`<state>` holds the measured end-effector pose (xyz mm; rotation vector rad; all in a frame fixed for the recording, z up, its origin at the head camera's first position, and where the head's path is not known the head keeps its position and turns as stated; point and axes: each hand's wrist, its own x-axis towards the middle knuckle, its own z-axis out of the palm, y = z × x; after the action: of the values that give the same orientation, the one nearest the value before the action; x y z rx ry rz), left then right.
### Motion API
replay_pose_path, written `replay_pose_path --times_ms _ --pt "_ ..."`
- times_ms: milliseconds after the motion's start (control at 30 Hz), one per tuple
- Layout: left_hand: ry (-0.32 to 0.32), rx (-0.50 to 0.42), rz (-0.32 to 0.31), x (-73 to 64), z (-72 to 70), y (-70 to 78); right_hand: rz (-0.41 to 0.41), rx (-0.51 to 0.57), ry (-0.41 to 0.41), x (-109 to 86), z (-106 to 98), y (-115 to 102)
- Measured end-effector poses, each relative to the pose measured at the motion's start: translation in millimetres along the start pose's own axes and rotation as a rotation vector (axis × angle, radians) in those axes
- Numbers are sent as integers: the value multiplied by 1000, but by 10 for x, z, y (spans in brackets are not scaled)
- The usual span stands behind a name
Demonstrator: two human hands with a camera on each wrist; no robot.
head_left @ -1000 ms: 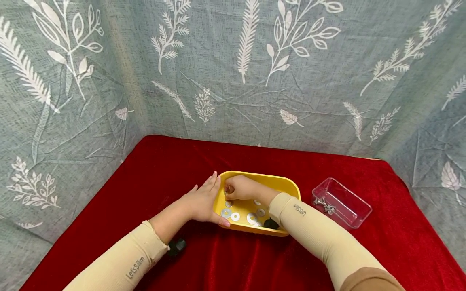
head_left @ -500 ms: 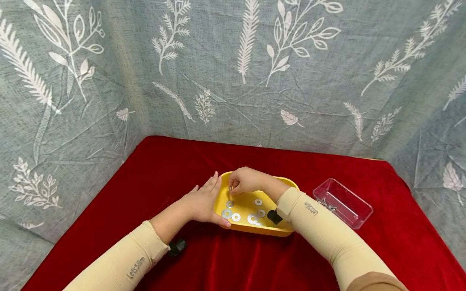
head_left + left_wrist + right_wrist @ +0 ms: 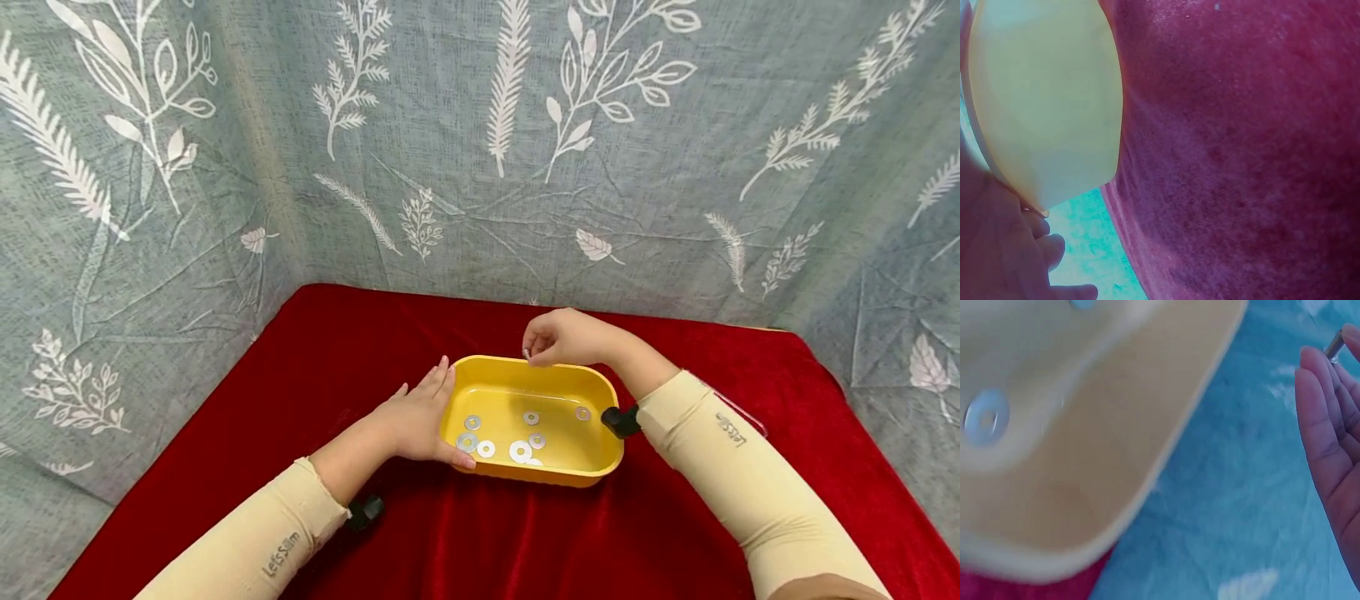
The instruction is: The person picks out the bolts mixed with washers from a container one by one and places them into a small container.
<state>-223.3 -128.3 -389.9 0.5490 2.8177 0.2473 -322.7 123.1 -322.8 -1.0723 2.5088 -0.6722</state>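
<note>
A: What's in the yellow tub [image 3: 609, 454] rn?

B: Flat metal washers [image 3: 519, 451], loose on the floor of it, mostly toward the near-left, one [image 3: 582, 412] off by the right wall. Nothing else inside that I can see.

A: Hands?

B: Left hand [image 3: 414, 418] lies against the tub's left end, fingers straight along the wall, thumb on the near corner, bracing more than gripping. Right hand [image 3: 564, 337] is up over the far rim, fingertips pinched on a small metal piece [image 3: 527, 354]; the right wrist view shows a bit of shiny shaft [image 3: 1335, 345] poking out between the fingers. Prob a bolt, can't tell for sure.

A: And the clear box?

B: Almost all hidden behind the right forearm, only an edge [image 3: 738, 412] shows. Contents not visible.

A: Changed from a sec ago?

B: Yep. Right hand was down inside the tub among the washers, now it's lifted out w/ the piece, toward the far right. Left hand and tub haven't budged on the red cloth [image 3: 337, 350].
</note>
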Motion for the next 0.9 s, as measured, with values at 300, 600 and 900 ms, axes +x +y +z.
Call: replay_pose_path --times_ms 300,600,900 --pt "0 -6 2 24 7 0 98 108 135 -634 -325 332" --pt "8 -11 -3 28 18 -5 186 139 218 -1156 -412 614" --pt "11 -7 -2 33 32 -11 277 49 202 -1549 -371 849"
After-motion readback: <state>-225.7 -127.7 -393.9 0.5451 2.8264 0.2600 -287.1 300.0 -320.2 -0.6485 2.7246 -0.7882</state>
